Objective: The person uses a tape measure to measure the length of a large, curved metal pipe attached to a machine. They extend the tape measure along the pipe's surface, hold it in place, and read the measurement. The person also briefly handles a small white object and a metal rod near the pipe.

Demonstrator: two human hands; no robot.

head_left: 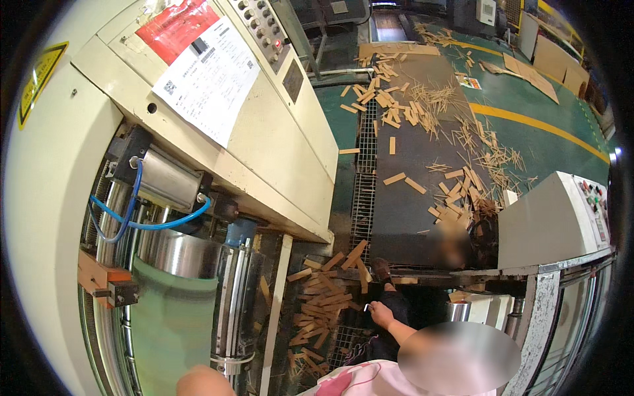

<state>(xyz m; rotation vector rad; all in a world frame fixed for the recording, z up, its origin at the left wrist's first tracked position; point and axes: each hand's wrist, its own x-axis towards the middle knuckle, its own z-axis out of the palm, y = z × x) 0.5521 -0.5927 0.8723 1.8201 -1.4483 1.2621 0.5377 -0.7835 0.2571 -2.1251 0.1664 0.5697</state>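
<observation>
My right hand (380, 315) hangs low near the middle, above the cardboard strips on the floor. Its fingers are closed on a small white piece (367, 307) whose kind I cannot make out. At the lower edge a bare, blurred part of my left hand or arm (205, 381) shows in front of the machine, with its fingers hidden. Nearest to it are a steel roller (178, 254) with a pale green surface below and upright chrome rods (236, 303). A pile of brown cardboard strips (323, 300) lies between the machine and my right hand.
A cream machine cabinet (284, 145) with papers (208, 79) and knobs (257, 26) fills the left. More cardboard scraps (409, 109) litter a dark floor plate (422, 158) ahead. A grey control box (548, 221) on a metal frame (541, 310) stands right. A floor grating (364, 198) runs alongside.
</observation>
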